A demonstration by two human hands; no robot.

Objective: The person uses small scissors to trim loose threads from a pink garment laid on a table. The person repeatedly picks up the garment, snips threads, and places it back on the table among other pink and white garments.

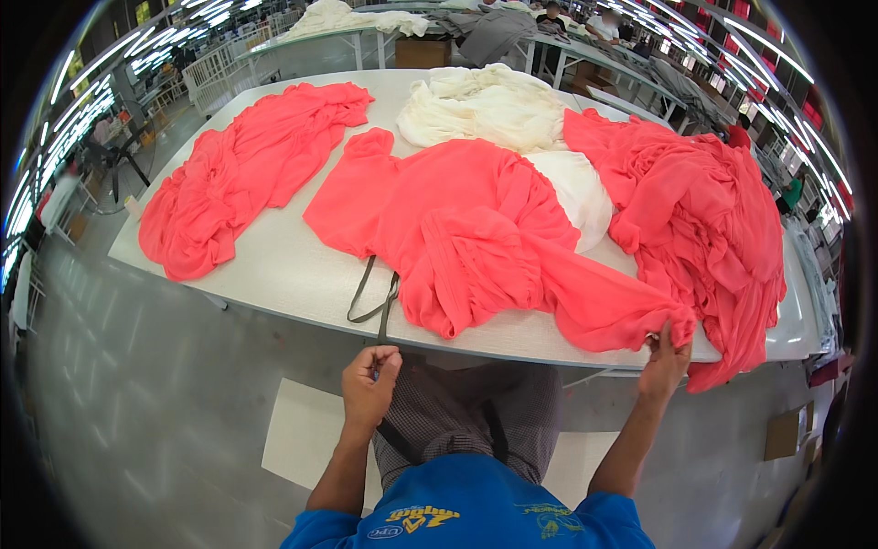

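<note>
A coral-pink garment (453, 199) of thin gathered fabric lies spread on the white table (288, 274) before me. At the table's front edge my right hand (664, 364) pinches the gathered end of its sleeve (617, 309), which is stretched out to the right. My left hand (370, 384) is just off the front edge, its thumb and fingers closed on the lower end of a dark ribbon (384, 317). The ribbon loops on the tabletop and runs up to the garment's lower left edge. A small bluish bit shows between the left fingers, too little to name.
Coral fabric (247, 171) lies at left, and a larger coral heap (699, 226) at right hangs over the front edge. Cream fabric (480, 110) is bunched at the back. A thread cone (132, 207) stands at the left edge. Farther tables hold grey cloth (497, 38); people sit beyond.
</note>
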